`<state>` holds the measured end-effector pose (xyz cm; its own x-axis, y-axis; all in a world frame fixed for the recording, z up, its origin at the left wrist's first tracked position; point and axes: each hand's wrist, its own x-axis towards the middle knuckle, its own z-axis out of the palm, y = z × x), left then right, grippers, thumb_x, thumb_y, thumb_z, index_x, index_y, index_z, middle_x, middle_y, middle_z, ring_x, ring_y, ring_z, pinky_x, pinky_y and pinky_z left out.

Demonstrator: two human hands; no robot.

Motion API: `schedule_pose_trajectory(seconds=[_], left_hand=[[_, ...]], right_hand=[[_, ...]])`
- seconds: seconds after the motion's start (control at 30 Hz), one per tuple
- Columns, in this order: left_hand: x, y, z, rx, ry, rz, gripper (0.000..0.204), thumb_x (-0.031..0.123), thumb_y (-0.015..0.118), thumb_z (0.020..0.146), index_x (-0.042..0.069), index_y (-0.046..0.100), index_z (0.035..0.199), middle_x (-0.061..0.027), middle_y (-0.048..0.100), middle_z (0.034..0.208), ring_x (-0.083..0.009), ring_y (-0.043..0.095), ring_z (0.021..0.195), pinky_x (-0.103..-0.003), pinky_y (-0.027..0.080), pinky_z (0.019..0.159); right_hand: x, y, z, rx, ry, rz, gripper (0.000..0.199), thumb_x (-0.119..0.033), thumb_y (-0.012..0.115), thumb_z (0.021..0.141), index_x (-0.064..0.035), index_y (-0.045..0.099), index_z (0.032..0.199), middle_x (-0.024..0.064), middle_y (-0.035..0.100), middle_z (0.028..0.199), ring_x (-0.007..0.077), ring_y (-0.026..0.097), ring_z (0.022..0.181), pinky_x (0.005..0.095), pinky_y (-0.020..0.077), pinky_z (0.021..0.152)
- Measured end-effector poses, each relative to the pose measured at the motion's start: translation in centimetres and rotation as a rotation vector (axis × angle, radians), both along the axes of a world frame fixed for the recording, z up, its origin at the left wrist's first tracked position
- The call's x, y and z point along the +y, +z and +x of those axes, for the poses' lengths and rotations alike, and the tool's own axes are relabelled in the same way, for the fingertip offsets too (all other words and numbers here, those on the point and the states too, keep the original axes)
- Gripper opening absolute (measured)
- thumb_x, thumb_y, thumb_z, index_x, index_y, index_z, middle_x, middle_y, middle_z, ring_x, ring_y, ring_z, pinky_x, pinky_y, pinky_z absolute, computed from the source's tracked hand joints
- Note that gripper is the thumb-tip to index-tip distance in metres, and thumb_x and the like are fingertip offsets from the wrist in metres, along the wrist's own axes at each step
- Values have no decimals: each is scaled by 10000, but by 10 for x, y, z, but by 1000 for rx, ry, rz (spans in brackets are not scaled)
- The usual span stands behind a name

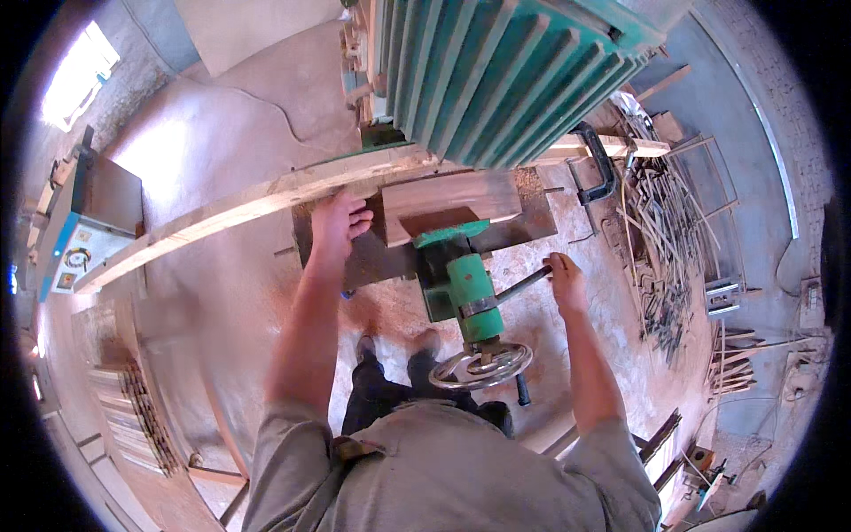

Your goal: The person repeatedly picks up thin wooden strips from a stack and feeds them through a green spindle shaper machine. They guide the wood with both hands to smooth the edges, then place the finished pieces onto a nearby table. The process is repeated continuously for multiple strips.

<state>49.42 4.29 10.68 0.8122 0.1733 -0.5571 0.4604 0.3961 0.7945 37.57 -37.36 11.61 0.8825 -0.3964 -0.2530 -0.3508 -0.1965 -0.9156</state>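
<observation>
A reddish-brown wood block [452, 199] lies on the dark metal machine table [372, 257], against a long pale timber beam [266, 199]. The green clamp jaw [452, 232] presses at the block's near side. From the green clamp cylinder [474, 297] a dark lever [525, 284] sticks out to the right, and my right hand [567, 282] is closed round its end. Just left of the block, my left hand [335, 226] holds nothing, its fingers loosely bent and apart, close to the beam. A chrome handwheel [481, 365] sits below the cylinder, nearest my body.
The ribbed green machine body [505, 80] rises over the block. A black C-clamp [596, 164] grips the beam's right part. Many metal rods and bars [665, 239] lie piled at right. A grey machine cabinet [102, 199] stands at left, and stacked wood strips [133, 417] lie lower left.
</observation>
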Motion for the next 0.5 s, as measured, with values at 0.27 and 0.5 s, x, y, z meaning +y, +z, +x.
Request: schedule_pose_trajectory(seconds=[0.27,0.5], left_hand=[[126,-29,-26,-64,246,-49,243,273,574,851,77,554,993,-83,617,837,-159,593,694,-268,494,589],[366,-17,-111,-421,287,-84,228,264,580,866,90,561,1012,-60,596,843,-120,532,638,-237,437,484]], right_hand=[[-21,45,-80,-73,-358,122,309,-268,515,908,-29,528,1103,101,612,859,170,607,668,289,516,576],[16,43,-181,-65,-671,198,214,-263,531,881,-57,564,929,74,594,753,150,567,575,263,461,489]])
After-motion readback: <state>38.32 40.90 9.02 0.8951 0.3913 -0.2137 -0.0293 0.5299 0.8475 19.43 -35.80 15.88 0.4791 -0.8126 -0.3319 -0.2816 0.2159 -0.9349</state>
